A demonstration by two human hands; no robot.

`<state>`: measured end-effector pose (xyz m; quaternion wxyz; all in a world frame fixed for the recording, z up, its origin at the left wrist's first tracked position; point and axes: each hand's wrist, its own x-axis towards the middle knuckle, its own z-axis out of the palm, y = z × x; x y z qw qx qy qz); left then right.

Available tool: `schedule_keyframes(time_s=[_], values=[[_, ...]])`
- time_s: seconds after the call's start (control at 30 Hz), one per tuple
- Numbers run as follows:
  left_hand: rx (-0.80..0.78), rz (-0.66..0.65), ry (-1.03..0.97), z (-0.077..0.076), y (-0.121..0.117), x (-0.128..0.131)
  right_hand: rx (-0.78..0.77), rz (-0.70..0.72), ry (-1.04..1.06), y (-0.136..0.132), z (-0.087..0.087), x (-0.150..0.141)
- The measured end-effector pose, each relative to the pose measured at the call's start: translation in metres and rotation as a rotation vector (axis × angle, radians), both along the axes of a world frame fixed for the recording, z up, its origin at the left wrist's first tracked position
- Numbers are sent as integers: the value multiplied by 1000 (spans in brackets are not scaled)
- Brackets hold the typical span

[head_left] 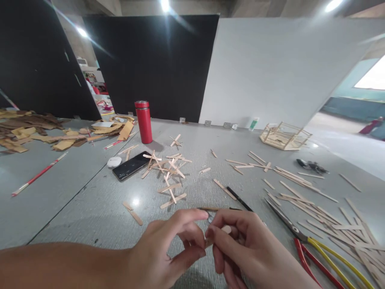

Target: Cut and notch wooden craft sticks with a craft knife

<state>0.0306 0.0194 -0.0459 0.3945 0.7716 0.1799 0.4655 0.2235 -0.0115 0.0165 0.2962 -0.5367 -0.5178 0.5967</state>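
Pinched in the right grip (249, 245), between thumb and bent fingers, a small wooden piece (226, 229) is held at the near middle of the worktop (99, 208). It is largely covered by the fingers, so its full shape cannot be told. The left grip (168, 245) is held just beside it, with the index finger extended and the thumb set below; whether the near end of the piece is also grasped there cannot be told.

Beyond the hands, a loose cluster of crossed sticks (170, 186) is spread, and the far end of a black phone (131, 165) is overlapped by it. A round white case (114, 162) is placed just left of the phone, and a red flask (143, 122) is stood upright farther back. On the right, a larger pile of sticks (327, 218) is scattered, with pliers (296, 232) with red and yellow handles laid near it. A hexagonal stick frame (285, 137) is set at the far right, and torn cardboard (64, 136) is heaped at the far left.
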Motion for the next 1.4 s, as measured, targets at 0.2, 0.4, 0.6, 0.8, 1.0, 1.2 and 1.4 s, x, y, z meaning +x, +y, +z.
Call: schedule_keyframes(time_s=[0.2, 0.4, 0.6, 0.8, 1.0, 1.2, 1.4], values=[[69, 15, 48, 2, -1, 1, -19, 26, 43, -1, -6, 0], [135, 14, 80, 2, -4, 1, -26, 21, 48, -4, -8, -1], [260, 0, 89, 2, 0, -2, -15, 42, 118, -7, -4, -2], [345, -89, 89, 4, 2, -6, -1, 34, 117, -7, -2, -6], [269, -71, 90, 0, -1, -6, 3, 36, 116, -7, 3, -7], [143, 50, -79, -4, -6, -1, 48, 1, 54, -9, 13, -7], [214, 80, -82, -2, -7, -2, 81, -46, 25, -14, 16, -10]])
